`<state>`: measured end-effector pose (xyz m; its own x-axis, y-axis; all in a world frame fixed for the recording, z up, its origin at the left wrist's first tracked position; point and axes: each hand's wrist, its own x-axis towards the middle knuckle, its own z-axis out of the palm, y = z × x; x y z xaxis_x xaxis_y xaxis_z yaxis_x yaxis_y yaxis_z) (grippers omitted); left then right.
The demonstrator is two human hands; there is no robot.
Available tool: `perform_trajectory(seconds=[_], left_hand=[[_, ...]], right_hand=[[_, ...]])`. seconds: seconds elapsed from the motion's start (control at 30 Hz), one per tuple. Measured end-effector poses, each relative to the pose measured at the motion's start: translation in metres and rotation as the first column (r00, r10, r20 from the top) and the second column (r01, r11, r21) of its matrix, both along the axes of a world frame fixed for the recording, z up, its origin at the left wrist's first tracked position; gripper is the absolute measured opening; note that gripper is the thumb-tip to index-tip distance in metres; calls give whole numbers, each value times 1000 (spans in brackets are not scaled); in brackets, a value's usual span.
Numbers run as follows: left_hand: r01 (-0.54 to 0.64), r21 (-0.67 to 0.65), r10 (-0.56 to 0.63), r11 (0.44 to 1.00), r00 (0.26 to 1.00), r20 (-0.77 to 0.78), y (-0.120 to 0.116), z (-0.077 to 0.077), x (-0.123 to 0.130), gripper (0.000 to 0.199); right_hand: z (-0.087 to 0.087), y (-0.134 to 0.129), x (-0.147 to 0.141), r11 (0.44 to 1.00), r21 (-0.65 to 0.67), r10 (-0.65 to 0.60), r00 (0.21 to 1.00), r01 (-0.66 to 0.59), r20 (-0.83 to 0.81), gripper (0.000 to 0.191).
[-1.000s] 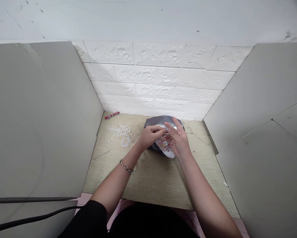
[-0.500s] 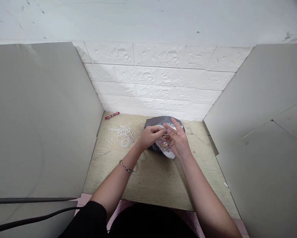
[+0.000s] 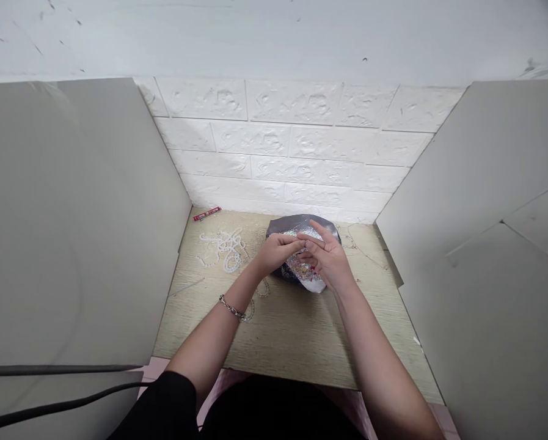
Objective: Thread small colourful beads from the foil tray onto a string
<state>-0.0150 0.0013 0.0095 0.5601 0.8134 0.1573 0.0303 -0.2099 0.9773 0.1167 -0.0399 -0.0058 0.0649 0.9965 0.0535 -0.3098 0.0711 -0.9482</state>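
My left hand (image 3: pixel 276 252) and my right hand (image 3: pixel 327 261) meet fingertip to fingertip above a shiny silver bag (image 3: pixel 296 227) on the wooden table (image 3: pixel 283 330). The bag's open mouth shows small pink and white beads (image 3: pixel 303 271). My left fingers are pinched together at something too small to make out. My right hand has its fingers partly spread, and its thumb and forefinger meet the left fingertips. A thin bracelet (image 3: pixel 232 308) circles my left wrist. A fine beaded strand (image 3: pixel 261 292) hangs below my left hand onto the table.
White bead strings (image 3: pixel 223 247) lie tangled on the table's left side. A small red tube (image 3: pixel 206 212) rests at the back left corner. Grey boards stand as walls on the left (image 3: pixel 72 220) and right (image 3: pixel 479 244). A thin chain (image 3: pixel 354 242) lies right of the bag.
Both hands stay over the bag; my right fingers have shifted slightly at the pinch point. Nothing else has moved.
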Motion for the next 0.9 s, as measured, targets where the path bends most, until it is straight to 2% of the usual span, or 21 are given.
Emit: perform_trajectory(seconds=[0.17, 0.37, 0.63, 0.8, 0.9], left_hand=[[12, -133, -11, 991, 1000, 9, 2, -3, 0, 35], [-2, -244, 5, 970, 1000, 14, 5, -8, 1, 37], [-38, -226, 37, 973, 999, -7, 6, -9, 2, 38], [-61, -202, 56, 978, 998, -32, 7, -9, 2, 37], [-56, -202, 46, 978, 998, -53, 7, -7, 1, 36]], right_hand=[[-2, 0, 0, 1000, 15, -16, 989, 14, 145, 71], [-6, -2, -7, 971, 191, -211, 890, 143, 405, 62], [-10, 0, -8, 964, 196, -243, 896, 180, 372, 53], [-12, 2, -5, 954, 182, -292, 864, 236, 411, 27], [-10, 1, -4, 953, 189, -300, 835, 237, 462, 21]])
